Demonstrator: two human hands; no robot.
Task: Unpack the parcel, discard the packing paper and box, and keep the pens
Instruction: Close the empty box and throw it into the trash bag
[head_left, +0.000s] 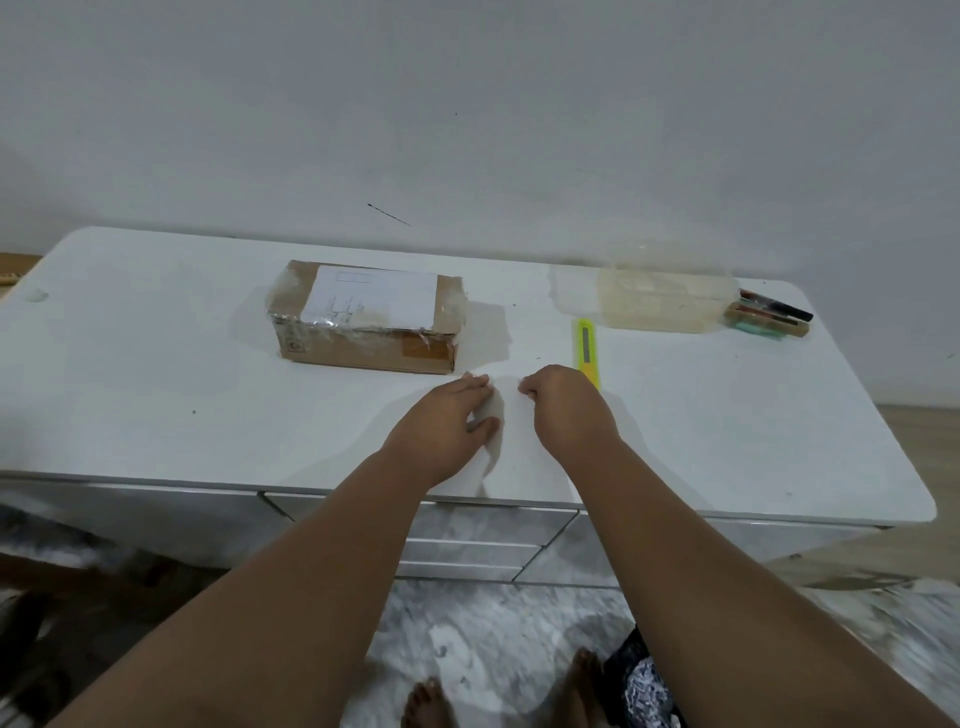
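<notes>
My 2 hands rest empty on the table (156, 374), left hand (441, 423) flat, right hand (563, 408) loosely curled, while the taped parcel (366, 317) lies ahead and leftward, long axis crosswise, nearer my left; the yellow cutter (588, 348) is beside my right.

Bare forearms with no sleeves, bare feet (431, 704), and a black-and-white patterned garment (641, 680) at the leg

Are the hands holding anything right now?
Nothing. The left hand lies flat and the right hand rests curled on the table.
</notes>
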